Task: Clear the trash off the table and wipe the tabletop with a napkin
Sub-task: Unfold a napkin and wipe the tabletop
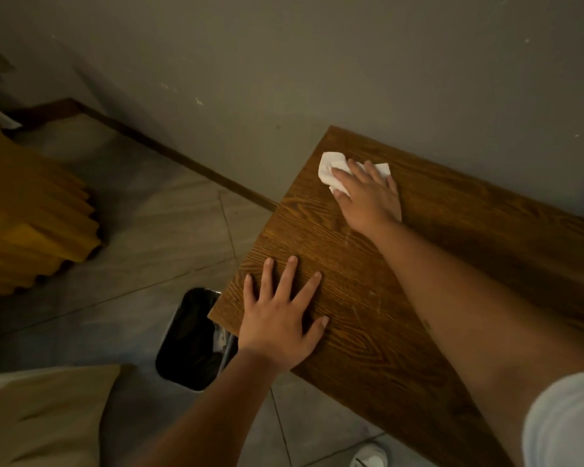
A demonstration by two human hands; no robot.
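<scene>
right hand (368, 193) presses napkin (331, 166) on table (452, 247).

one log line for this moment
step: wiping | right hand: presses napkin on table far corner | left hand: flat on table | bin: floor by table

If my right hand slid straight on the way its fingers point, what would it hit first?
Probably the grey wall at the far corner of the brown wooden table; the right hand would push the white paper napkin ahead. Depth is unclear.
</scene>
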